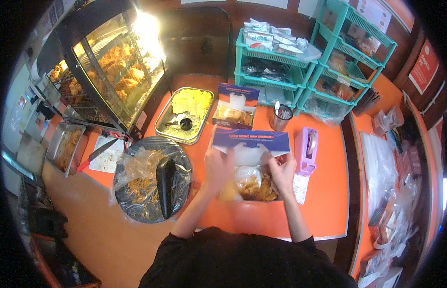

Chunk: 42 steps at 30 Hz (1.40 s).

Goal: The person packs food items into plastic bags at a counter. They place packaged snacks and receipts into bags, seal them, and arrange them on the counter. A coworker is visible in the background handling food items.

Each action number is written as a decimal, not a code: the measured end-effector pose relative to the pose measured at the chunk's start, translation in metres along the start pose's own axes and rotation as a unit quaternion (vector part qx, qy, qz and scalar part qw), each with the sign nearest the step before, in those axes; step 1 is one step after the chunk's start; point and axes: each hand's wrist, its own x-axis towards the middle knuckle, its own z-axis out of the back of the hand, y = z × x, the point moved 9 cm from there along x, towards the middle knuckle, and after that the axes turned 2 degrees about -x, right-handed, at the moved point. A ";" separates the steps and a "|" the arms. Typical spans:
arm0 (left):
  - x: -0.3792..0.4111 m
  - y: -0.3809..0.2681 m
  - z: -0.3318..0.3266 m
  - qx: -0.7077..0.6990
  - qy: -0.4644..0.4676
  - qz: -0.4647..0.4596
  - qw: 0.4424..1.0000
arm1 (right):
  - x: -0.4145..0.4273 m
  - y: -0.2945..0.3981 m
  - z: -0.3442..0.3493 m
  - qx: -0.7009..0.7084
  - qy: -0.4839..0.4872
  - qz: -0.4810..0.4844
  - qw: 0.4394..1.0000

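Observation:
A cardboard food box stands before me on the orange counter, its dark blue printed lid raised at the far side. Inside lie fried chicken and a white wrapped packet. My left hand, partly blurred, holds the lid's left side. With thumb and fingers, my right hand pinches the box's right side near the lid. Just behind stands a second box with its lid up and food inside. A purple tape dispenser is right of my right hand, with a printed paper slip below it.
To the left are a round board with a black-handled tool, a metal tray of yellow food, a red-handled knife and a lit chicken display. Behind stand a cup of utensils and teal racks.

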 end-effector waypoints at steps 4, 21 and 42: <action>0.008 -0.014 0.020 -0.094 0.108 0.011 0.990 | 0.010 -0.053 0.035 0.210 0.145 -0.088 0.963; -0.024 -0.038 0.031 0.063 -0.012 -0.107 0.992 | -0.030 -0.002 0.006 0.024 0.226 0.086 0.970; -0.151 0.040 0.005 -0.097 0.044 0.021 0.994 | -0.053 0.012 -0.017 -0.334 0.421 0.310 0.785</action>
